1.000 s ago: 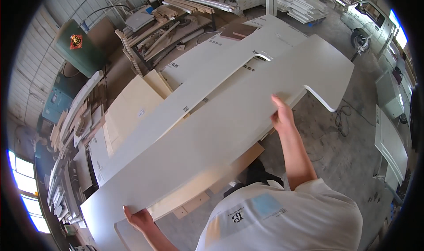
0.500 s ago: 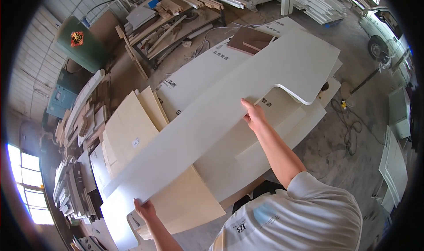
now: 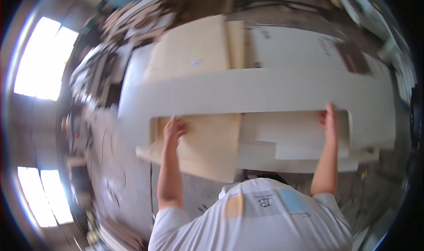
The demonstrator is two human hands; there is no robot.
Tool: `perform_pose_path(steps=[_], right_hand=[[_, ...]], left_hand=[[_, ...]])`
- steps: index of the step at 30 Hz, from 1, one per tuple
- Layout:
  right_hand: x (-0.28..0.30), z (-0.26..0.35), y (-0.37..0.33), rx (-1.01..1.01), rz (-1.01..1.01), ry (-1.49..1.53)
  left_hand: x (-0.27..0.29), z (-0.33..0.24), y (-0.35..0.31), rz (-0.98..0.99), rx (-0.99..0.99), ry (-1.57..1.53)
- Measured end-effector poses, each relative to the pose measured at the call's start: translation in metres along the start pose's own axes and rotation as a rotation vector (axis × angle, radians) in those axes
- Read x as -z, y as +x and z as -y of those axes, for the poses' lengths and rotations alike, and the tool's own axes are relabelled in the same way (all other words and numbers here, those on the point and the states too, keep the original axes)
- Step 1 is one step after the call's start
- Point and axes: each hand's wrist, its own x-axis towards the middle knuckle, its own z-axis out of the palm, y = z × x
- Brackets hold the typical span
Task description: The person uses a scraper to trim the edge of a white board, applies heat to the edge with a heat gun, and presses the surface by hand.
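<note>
A long white board [image 3: 247, 92] with a wide rectangular cutout along its near side spans the stack in front of me. My left hand [image 3: 175, 128] is at the cutout's edge near its left corner, thumb at the rim and fingers curled, somewhat blurred. Toward the right corner, my right hand [image 3: 327, 118] pinches the same edge, with its thumb on top. Through the cutout show a pale yellow sheet [image 3: 207, 140] and a white panel [image 3: 287, 127] beneath. Parts of the fingers are hard to make out.
Pale yellow sheets [image 3: 190, 50] and a printed white panel [image 3: 291, 47] lie beyond the board, with a brown piece [image 3: 354, 56] at the far right. Stacked offcuts [image 3: 95, 67] stand at the left, before bright windows [image 3: 46, 58]. Grey floor [image 3: 117, 162] shows on the left.
The view has swung round, so the board that ran diagonally now lies straight across before me. Both hands stay at the cutout edge; the right one is nearer the cutout's right corner.
</note>
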Motion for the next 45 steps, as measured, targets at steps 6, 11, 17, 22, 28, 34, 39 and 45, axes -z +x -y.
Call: perform_pose_path(steps=[6,11,17,22,28,34,39,45], right_hand=[[0.003,-0.002,0.032,-0.115,-0.064,0.248],[0.007,0.003,0.034,-0.077,-0.024,0.248],[0.013,0.009,0.042,-0.058,-0.082,0.214],[0.01,-0.006,0.053,-0.007,-0.188,0.59],[-0.01,0.0,0.067,0.121,-0.071,0.992],[-0.026,0.022,0.047,0.073,-0.245,0.98],[-0.016,0.028,0.054,-0.005,-0.363,0.887],[-0.01,0.031,0.054,-0.005,-0.076,1.014]], left_hand=[[-0.011,-0.01,0.026,-0.179,0.009,0.286],[-0.003,-0.018,0.029,-0.183,-0.012,0.564],[-0.039,-0.024,0.03,-0.138,0.01,0.139],[-0.039,-0.029,0.038,-0.003,0.119,-0.101],[-0.016,-0.001,0.07,-0.089,0.193,-0.446],[-0.04,-0.015,0.057,-0.186,0.204,-0.298],[-0.065,-0.018,0.054,-0.144,0.139,-0.234],[-0.047,-0.006,0.048,0.002,0.116,-0.179]])
